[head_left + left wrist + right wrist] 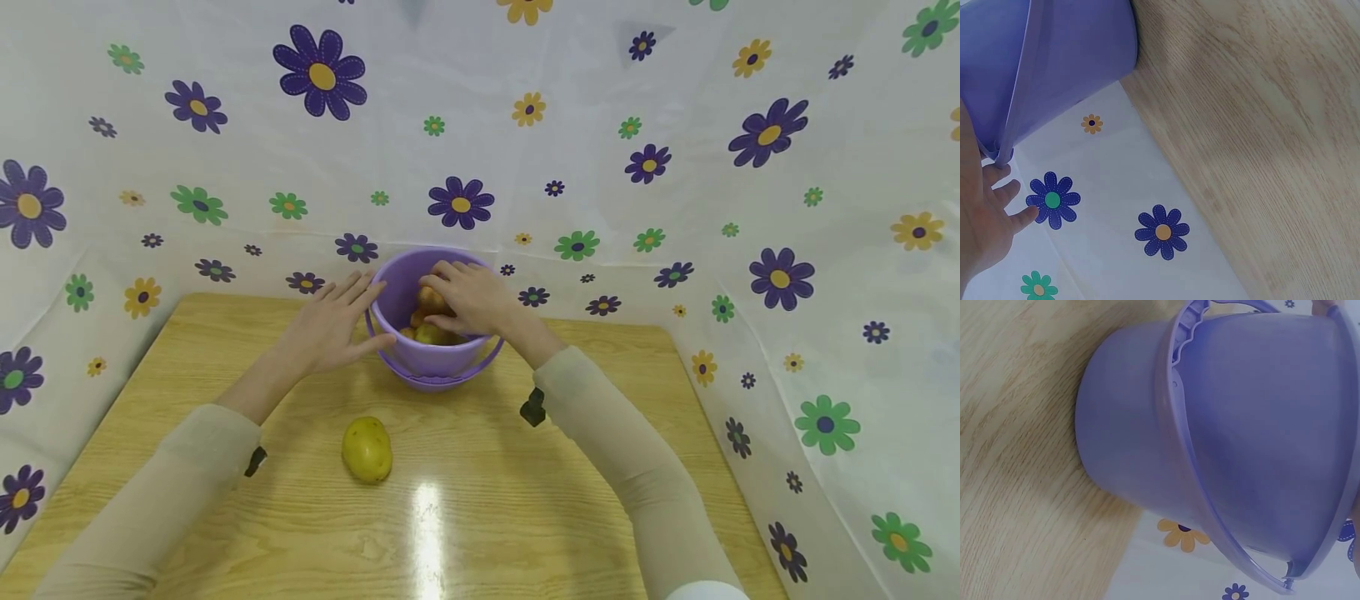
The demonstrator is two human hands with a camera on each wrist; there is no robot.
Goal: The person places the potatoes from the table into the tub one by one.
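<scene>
A purple bucket (431, 360) stands near the back of the table, its handle (1179, 434) hanging down along the front. My left hand (330, 321) rests at the left side of its rim, fingers straight and spread; in the left wrist view that hand (985, 212) lies beside the handle's hinge. Reaching over the right rim, my right hand (472, 300) holds a round orange-brown thing (430, 298) between fingers and thumb inside the bucket. Beneath it lie more rounded items, one of them yellowish green (433, 334). A yellow potato (367, 450) lies on the table in front of the bucket.
The wooden table (525, 483) ends close behind the bucket. White sheeting (480, 142) printed with flowers rises behind it and along both sides.
</scene>
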